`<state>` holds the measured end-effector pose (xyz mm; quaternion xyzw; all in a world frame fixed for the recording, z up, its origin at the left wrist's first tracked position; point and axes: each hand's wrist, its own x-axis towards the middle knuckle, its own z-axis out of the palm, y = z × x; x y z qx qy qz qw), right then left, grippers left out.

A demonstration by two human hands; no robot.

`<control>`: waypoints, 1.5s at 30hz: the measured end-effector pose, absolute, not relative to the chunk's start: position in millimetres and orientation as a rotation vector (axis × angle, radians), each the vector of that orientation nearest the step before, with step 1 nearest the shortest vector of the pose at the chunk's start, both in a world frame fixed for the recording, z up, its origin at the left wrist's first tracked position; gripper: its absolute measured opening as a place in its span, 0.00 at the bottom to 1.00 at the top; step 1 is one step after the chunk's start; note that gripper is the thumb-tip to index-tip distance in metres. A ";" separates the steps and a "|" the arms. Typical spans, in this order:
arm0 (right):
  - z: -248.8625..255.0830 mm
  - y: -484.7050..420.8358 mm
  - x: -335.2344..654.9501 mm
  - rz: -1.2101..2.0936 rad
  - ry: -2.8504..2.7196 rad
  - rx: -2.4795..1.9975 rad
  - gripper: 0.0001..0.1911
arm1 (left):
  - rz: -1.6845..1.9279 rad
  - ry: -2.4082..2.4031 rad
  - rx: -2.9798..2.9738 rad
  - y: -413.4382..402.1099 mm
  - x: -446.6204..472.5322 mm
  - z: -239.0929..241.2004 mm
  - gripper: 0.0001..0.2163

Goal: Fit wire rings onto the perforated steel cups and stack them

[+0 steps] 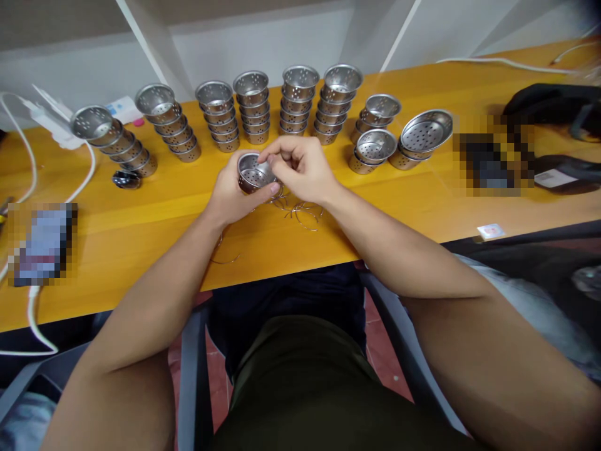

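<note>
Left hand (230, 195) is closed around a small perforated stainless-steel cup (252, 173), thumb along the near side and fingers wrapped behind; the cup is held just above the orange wooden tabletop (141, 219), at centre, mouth tilted toward the camera. Right hand (304, 166) sits over the cup's right rim, fingertips (273, 158) drawn into a narrow pinch touching the rim; whether a wire lies in that pinch cannot be told. Thin wire rings (304, 213) lie loose on the tabletop directly below both hands; one further wire loop (225, 257) lies nearer the edge. Stacks of like perforated steel cups (253, 106) stand in a row behind the hands; a wide perforated steel bowl (425, 134) rests at the right end. A white cable (29, 156) runs along the left.
</note>
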<state>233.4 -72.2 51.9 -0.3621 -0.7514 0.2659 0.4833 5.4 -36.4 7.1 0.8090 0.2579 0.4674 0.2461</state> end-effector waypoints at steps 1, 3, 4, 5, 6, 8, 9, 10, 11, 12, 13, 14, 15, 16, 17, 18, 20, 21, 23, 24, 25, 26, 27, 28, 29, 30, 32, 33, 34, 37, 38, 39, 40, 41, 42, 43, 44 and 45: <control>51.8 -69.1 237.4 0.727 -1.856 -0.770 0.12 | 1.291 0.697 2.168 -33.8 4.7 4.5 0.42; 52.4 -63.9 245.9 0.887 -1.909 -0.558 0.18 | 1.300 0.700 2.098 -28.8 2.9 -0.5 0.42; 52.9 -61.8 249.9 0.959 -1.926 -0.481 0.20 | 1.293 0.704 2.075 -27.0 2.0 -2.4 0.43; 53.2 -60.1 253.4 1.023 -1.932 -0.429 0.22 | 1.282 0.709 2.061 -25.6 1.2 -3.7 0.44; 53.5 -58.8 256.5 1.081 -1.933 -0.397 0.23 | 1.270 0.712 2.053 -24.9 0.5 -4.5 0.45; 53.8 -57.3 261.4 1.178 -1.937 -0.374 0.26 | 1.254 0.709 2.052 -25.0 -0.3 -4.5 0.45; 53.9 -56.9 263.2 1.212 -1.943 -0.370 0.26 | 1.251 0.701 2.052 -25.5 -0.5 -4.2 0.44; 54.1 -56.8 264.6 1.233 -1.950 -0.368 0.27 | 1.251 0.691 2.052 -26.0 -0.5 -4.0 0.43; 54.2 -56.8 265.6 1.241 -1.956 -0.369 0.27 | 1.250 0.678 2.050 -26.4 -0.4 -4.0 0.42; 54.3 -56.9 266.2 1.240 -1.959 -0.372 0.27 | 1.248 0.666 2.047 -26.7 -0.3 -4.2 0.41; 54.4 -57.1 266.4 1.235 -1.958 -0.380 0.27 | 1.245 0.654 2.048 -26.6 -0.3 -4.8 0.41; 54.3 -57.3 266.1 1.226 -1.954 -0.390 0.27 | 1.244 0.641 2.058 -26.2 -0.4 -5.6 0.42; 54.2 -57.3 265.4 1.213 -1.950 -0.400 0.26 | 1.245 0.631 2.080 -25.5 -0.6 -6.5 0.43; 53.9 -57.4 264.4 1.197 -1.948 -0.409 0.26 | 1.249 0.621 2.115 -24.4 -0.9 -7.2 0.45; 53.4 -57.3 263.2 1.181 -1.947 -0.415 0.26 | 1.256 0.609 2.158 -23.2 -1.4 -7.8 0.46; 52.9 -57.2 261.9 1.166 -1.947 -0.419 0.25 | 1.266 0.594 2.204 -21.8 -1.9 -8.1 0.45; 51.4 -56.9 259.2 1.148 -1.947 -0.427 0.24 | 1.275 0.571 2.275 -19.0 -3.0 -8.1 0.42; 50.4 -56.7 257.9 1.146 -1.944 -0.436 0.24 | 1.271 0.568 2.294 -17.8 -3.5 -7.9 0.40; 48.0 -56.5 255.7 1.146 -1.933 -0.463 0.24 | 1.250 0.581 2.309 -16.1 -4.6 -7.5 0.40; 46.6 -56.4 254.6 1.144 -1.927 -0.478 0.24 | 1.233 0.598 2.312 -15.7 -5.0 -7.3 0.41; 45.2 -56.4 253.7 1.141 -1.921 -0.491 0.24 | 1.221 0.610 2.316 -15.6 -5.4 -7.1 0.41; 43.9 -56.3 252.9 1.139 -1.919 -0.500 0.24 | 1.219 0.609 2.324 -15.8 -5.7 -6.9 0.42; 42.8 -56.2 252.2 1.138 -1.920 -0.505 0.25 | 1.226 0.600 2.337 -16.3 -5.9 -6.7 0.42; 42.0 -56.2 251.7 1.138 -1.921 -0.505 0.25 | 1.234 0.600 2.347 -16.9 -6.0 -6.5 0.41; 41.5 -56.1 251.3 1.139 -1.921 -0.501 0.25 | 1.249 0.603 2.355 -17.8 -5.9 -6.3 0.40; 41.4 -56.0 251.2 1.141 -1.922 -0.496 0.25 | 1.261 0.610 2.363 -18.7 -5.8 -6.0 0.39; 42.5 -55.9 251.5 1.148 -1.924 -0.477 0.26 | 1.274 0.631 2.370 -20.3 -5.4 -5.6 0.39; 43.4 -55.8 252.0 1.156 -1.933 -0.465 0.26 | 1.274 0.634 2.371 -20.8 -5.2 -5.7 0.38; 44.4 -55.7 252.8 1.166 -1.950 -0.451 0.26 | 1.274 0.624 2.376 -21.0 -4.9 -6.0 0.39; 46.1 -54.7 255.7 1.161 -1.999 -0.421 0.26 | 1.293 0.618 2.381 -19.7 -4.1 -7.9 0.38; 45.9 -54.2 256.7 1.134 -1.994 -0.440 0.26 | 1.302 0.634 2.369 -18.7 -3.8 -8.9 0.38; 45.4 -53.6 257.6 1.091 -1.973 -0.474 0.27 | 1.316 0.652 2.352 -17.5 -3.8 -9.8 0.37; 44.7 -53.1 258.4 1.036 -1.943 -0.516 0.27 | 1.328 0.676 2.330 -16.1 -3.9 -10.8 0.37; 43.9 -52.7 259.1 0.976 -1.918 -0.562 0.28 | 1.331 0.698 2.308 -14.5 -4.2 -11.7 0.38; 43.2 -52.4 259.6 0.918 -1.908 -0.601 0.26 | 1.334 0.717 2.292 -12.9 -4.6 -12.6 0.39; 42.7 -52.2 260.1 0.864 -1.915 -0.627 0.24 | 1.339 0.739 2.279 -11.3 -5.0 -13.4 0.40; 42.3 -52.2 260.5 0.816 -1.939 -0.641 0.20 | 1.340 0.764 2.271 -9.8 -5.5 -14.0 0.42; 42.2 -52.4 260.8 0.774 -1.974 -0.649 0.17 | 1.338 0.785 2.265 -8.6 -5.8 -14.5 0.43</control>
